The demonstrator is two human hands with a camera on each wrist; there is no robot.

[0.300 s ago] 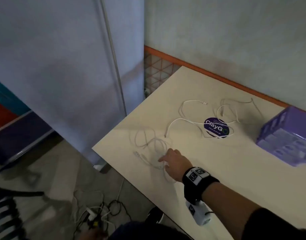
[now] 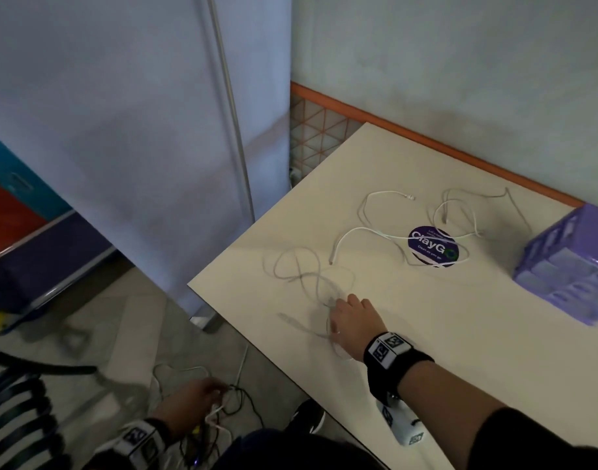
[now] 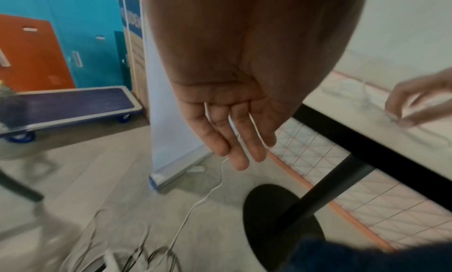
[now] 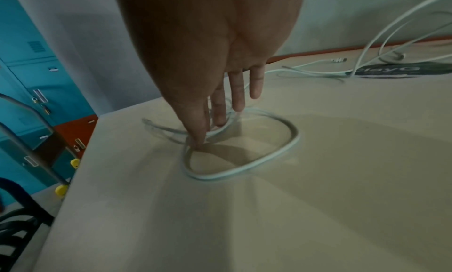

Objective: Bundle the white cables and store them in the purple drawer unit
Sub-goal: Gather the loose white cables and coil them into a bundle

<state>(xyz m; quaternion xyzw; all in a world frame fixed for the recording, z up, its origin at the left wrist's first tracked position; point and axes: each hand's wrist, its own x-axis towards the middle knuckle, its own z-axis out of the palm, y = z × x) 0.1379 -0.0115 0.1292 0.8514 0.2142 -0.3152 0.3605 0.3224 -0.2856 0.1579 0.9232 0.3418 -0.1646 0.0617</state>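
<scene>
Three white cables lie on the cream table. The nearest one is a loose tangle by the front left corner. My right hand is down on it, and in the right wrist view the thumb and fingertips pinch its loop against the tabletop. A second cable and a third lie farther back. The purple drawer unit stands at the right edge. My left hand hangs below the table with straight, relaxed fingers, holding nothing.
A round purple sticker lies under the middle cable. A white banner stand rises left of the table. Floor cables and a power strip lie beneath my left hand. A black chair is at lower left, and a black table leg by my knee.
My left hand has come into the head view, low over the floor cables. The nearest cable has shifted a little under my right hand and looks blurred.
</scene>
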